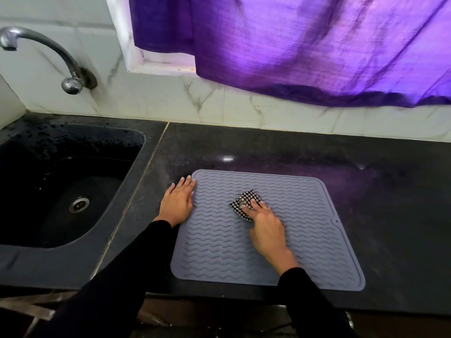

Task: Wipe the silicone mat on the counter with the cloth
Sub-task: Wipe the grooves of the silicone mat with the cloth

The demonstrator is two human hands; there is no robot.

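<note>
Dark speckled stone forms the worktop, backed by pale marble-veined wall tiles and a purple curtain hanging over the window ledge. Near the front edge of the worktop lies the grey square silicone mat with wavy ridges, flat, its near side close to the worktop's lip. On the mat, a little beyond its middle, sits the small black-and-white checked cloth, bunched and folded. The right hand lies over the near part of the cloth, fingers extended and pressing it down onto the ridges; part of the cloth shows beyond the fingertips, and nothing is curled round it that can be seen. The left hand rests flat and open at the mat's left edge near the far left corner, fingers straight, with the side of the hand touching the mat's rim and the palm on the worktop. Both arms wear black sleeves. To the left, well apart from the mat, is a black sink with a metal drain, and a curved metal tap comes out of the wall above it.
</note>
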